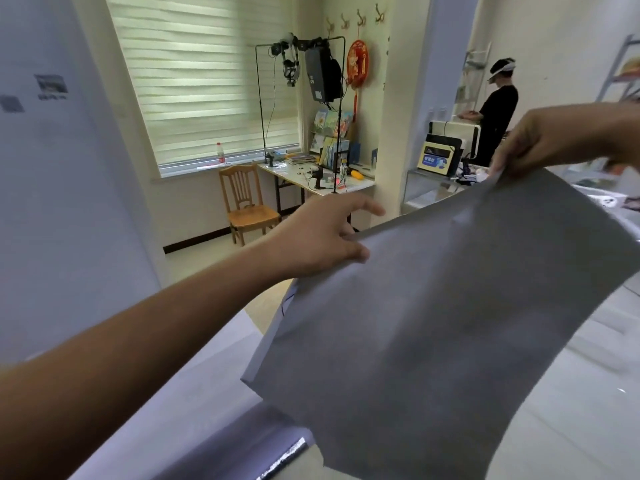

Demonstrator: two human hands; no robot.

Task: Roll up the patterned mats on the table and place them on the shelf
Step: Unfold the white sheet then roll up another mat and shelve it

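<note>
Head cam: 1 mat, 2 hands, both hands on it.

Left hand (325,233), just left of frame centre: thumb and fingers pinch the left corner of the mat's top edge, index finger sticking out straight.

Mat (433,323): held up in the air over the table (588,393), filling centre to 4 o'clock. Plain grey face towards me, so no pattern in sight. Unrolled, hanging with a loose curve. The held edge slopes from centre up towards 2 o'clock. The long axis runs from that edge down to about 6 o'clock. Can't tell whether the lower end touches the table.

Right hand (540,140), 2 o'clock: fingertips pinch the right corner of the same top edge.

Background, left to right:
- 1 window blind (201,81), 11 o'clock
- 1 bottle (220,153) on the sill below it
- 1 wooden chair (246,202), 10 o'clock
- 1 cluttered desk (318,178) just right of the chair
- 4 wall hooks (361,17), 12 o'clock, with 1 red ornament (357,64) below them
- 1 person in black (498,109), 2 o'clock, well behind my right hand
</note>
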